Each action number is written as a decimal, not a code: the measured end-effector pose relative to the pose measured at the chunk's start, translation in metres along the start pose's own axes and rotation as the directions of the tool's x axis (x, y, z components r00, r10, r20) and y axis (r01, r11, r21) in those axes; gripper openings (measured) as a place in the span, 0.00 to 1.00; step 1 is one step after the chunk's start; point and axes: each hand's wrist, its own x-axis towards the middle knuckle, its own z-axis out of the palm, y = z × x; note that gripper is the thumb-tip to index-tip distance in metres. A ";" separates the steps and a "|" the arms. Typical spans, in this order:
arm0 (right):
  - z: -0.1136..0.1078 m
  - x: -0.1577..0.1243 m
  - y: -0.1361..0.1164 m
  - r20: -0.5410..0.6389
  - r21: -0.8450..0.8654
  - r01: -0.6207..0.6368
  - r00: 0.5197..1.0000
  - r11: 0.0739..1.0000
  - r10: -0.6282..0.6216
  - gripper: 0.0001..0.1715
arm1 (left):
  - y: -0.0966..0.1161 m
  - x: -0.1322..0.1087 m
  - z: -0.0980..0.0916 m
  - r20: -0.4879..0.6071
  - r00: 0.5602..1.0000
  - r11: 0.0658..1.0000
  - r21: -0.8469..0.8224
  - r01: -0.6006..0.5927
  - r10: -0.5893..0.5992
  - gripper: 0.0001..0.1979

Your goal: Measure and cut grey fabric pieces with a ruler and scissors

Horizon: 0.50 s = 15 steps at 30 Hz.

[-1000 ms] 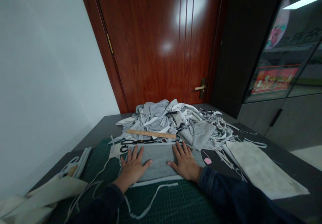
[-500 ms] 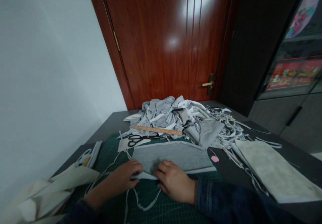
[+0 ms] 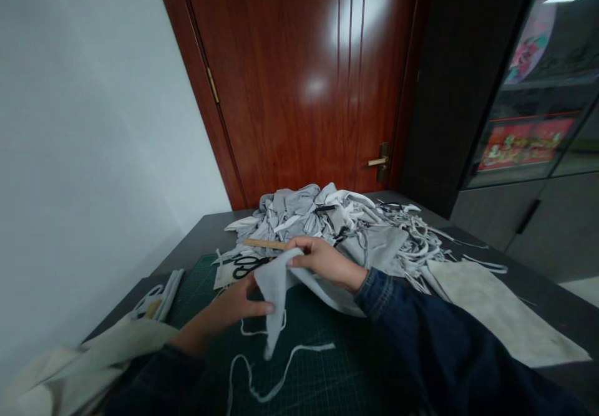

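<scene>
A light grey piece of fabric (image 3: 274, 282) is lifted above the green cutting mat (image 3: 322, 366), one corner hanging down. My right hand (image 3: 321, 260) pinches its upper edge between thumb and fingers. Lower and to the left, my left hand (image 3: 241, 307) grips the fabric's side, thumb in front and fingers partly hidden behind. The rest of the cloth trails right beneath my right forearm. On the mat below lies a thin, curling fabric strip (image 3: 269, 397). Black-handled scissors (image 3: 246, 267) rest just beyond my left hand, and a wooden ruler (image 3: 262, 243) lies behind them.
A heap of grey and white fabric scraps (image 3: 299, 207) covers the table's back, by the brown door (image 3: 290, 91). Cream fabric (image 3: 505, 316) lies flat at right. Crumpled cream cloth (image 3: 107, 353) sits at the left edge, near a small bundle of white pieces (image 3: 163, 297).
Both hands have raised the grey fabric, which lay flat on the mat. My right hand went up and away, turning the cloth so its corner hangs. The view shifted slightly.
</scene>
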 end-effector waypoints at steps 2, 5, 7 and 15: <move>-0.013 0.007 -0.014 -0.037 0.159 -0.006 0.999 0.987 0.012 0.09 | -0.004 0.009 0.014 -0.081 0.995 0.999 0.014 -0.049 0.050 0.31; -0.029 0.016 -0.030 -0.118 0.283 0.004 0.993 0.959 0.031 0.12 | 0.001 0.023 0.035 -0.215 0.973 0.993 0.095 -0.068 0.087 0.21; -0.037 0.020 -0.037 -0.196 0.298 0.035 0.980 0.954 0.025 0.11 | 0.008 0.028 0.045 -0.254 0.962 0.992 0.107 -0.073 0.099 0.19; -0.045 0.039 -0.045 -0.334 0.334 0.098 0.942 0.937 0.020 0.11 | 0.037 0.040 0.087 -0.443 0.802 0.902 0.345 -0.259 0.400 0.53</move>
